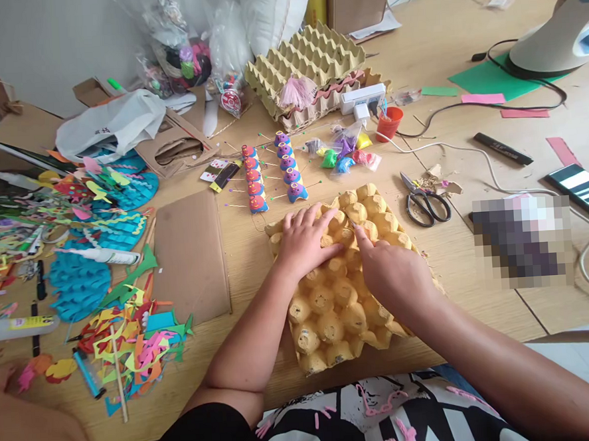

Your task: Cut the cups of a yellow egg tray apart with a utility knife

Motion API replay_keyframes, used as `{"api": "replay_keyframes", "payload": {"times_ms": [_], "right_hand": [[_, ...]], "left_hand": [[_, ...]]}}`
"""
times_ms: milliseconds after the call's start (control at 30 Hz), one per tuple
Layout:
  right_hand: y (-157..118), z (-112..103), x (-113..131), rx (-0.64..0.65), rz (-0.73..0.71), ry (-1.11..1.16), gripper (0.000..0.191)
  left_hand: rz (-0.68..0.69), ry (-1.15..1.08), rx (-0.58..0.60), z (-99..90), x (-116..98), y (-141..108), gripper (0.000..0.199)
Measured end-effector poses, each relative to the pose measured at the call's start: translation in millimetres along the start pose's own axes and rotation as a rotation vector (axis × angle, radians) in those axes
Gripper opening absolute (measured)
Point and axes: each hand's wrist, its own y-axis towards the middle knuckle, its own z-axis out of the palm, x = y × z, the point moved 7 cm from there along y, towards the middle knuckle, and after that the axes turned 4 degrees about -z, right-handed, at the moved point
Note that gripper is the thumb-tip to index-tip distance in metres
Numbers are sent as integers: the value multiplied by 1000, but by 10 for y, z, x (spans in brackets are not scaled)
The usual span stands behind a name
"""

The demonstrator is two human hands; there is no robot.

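A yellow egg tray [322, 300] lies bumps up on the wooden table in front of me. My left hand [306, 240] rests on its far left part with the fingers spread. On the tray's middle, my right hand [395, 271] touches a bump with the index finger stretched out; its other fingers are curled under and hidden from view. Black-handled scissors [427, 206] lie to the right of the tray, beside torn tray scraps [436, 178]. Beyond the tray stand two painted egg-tray strips, one red and blue [254, 176], one purple and blue [290, 167], with pins stuck out sideways.
Cardboard [189, 253], coloured paper scraps [137, 343] and blue tray pieces [79, 283] lie left. A person's arm [32, 423] is at the lower left. Stacked egg trays [309, 60], a red cup [389, 123] and a white cable [491, 168] are farther off.
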Motion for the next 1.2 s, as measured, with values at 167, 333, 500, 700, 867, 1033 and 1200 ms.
{"api": "replay_keyframes", "payload": {"times_ms": [167, 333, 500, 700, 867, 1033, 1200], "right_hand": [[-11, 7, 22, 40, 3, 13, 79], [1, 3, 22, 49, 3, 3, 81], [2, -19, 32, 55, 9, 26, 79], [-36, -18, 40, 58, 20, -5, 76], [-8, -22, 54, 64, 8, 3, 78], [-104, 18, 25, 82, -3, -16, 79], [-18, -32, 21, 60, -4, 38, 82]], "left_hand": [[-13, -6, 2, -5, 8, 2, 78], [-7, -6, 7, -13, -1, 1, 78], [-13, -6, -3, -21, -1, -1, 77], [-3, 0, -8, -21, -12, -4, 77], [-6, -3, -2, -19, -10, 1, 78], [-5, 2, 5, -22, -12, 0, 77], [-15, -4, 9, -24, -4, -1, 78]]}}
